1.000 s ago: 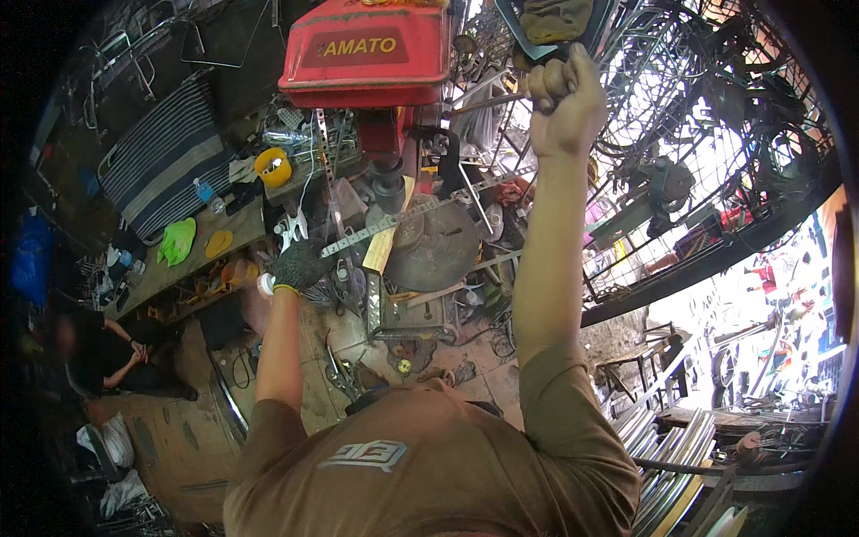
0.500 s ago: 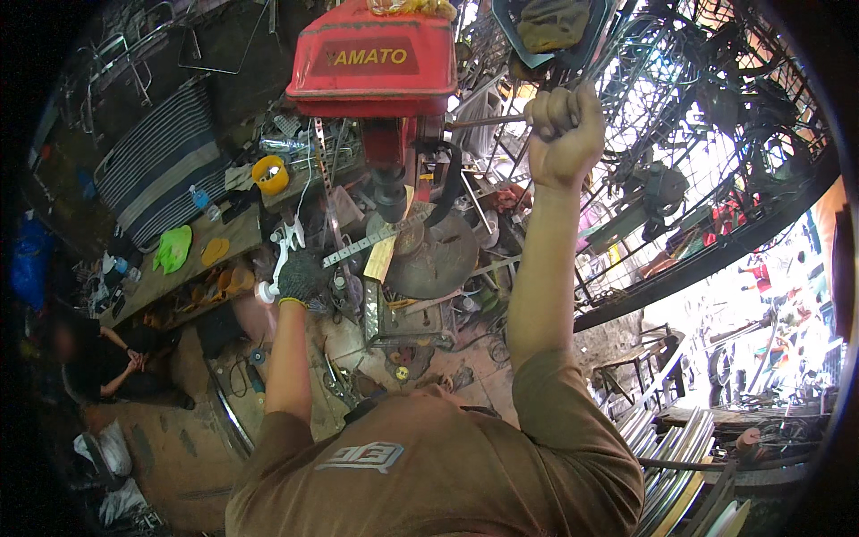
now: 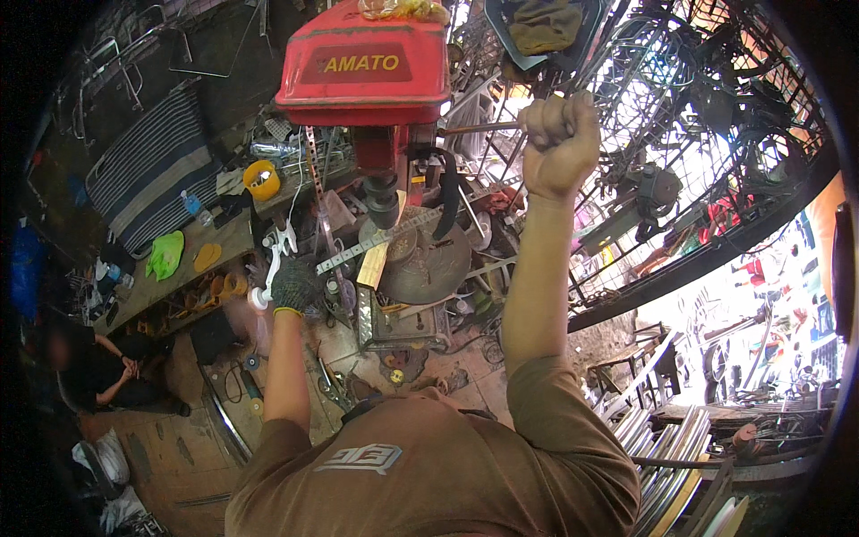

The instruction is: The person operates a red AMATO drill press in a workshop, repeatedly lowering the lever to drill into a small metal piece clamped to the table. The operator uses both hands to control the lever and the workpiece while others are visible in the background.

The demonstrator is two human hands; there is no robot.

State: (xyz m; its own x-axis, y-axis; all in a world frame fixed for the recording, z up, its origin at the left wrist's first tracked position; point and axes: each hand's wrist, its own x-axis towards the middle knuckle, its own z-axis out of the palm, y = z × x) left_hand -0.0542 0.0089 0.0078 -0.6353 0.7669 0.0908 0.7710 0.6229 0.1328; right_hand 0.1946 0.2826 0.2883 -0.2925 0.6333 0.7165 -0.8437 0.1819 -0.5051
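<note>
Left hand, gloved, clenched on the metal strip at its left end; strip lies across the round table on a wood block, under the chuck. Right hand clenched on the feed lever. We judge: pin strip flat, pull the lever slowly and evenly.

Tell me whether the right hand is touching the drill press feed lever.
Touching. The head view shows the right hand closed in a fist around the end of the feed lever, which runs out from the red drill press.
</note>
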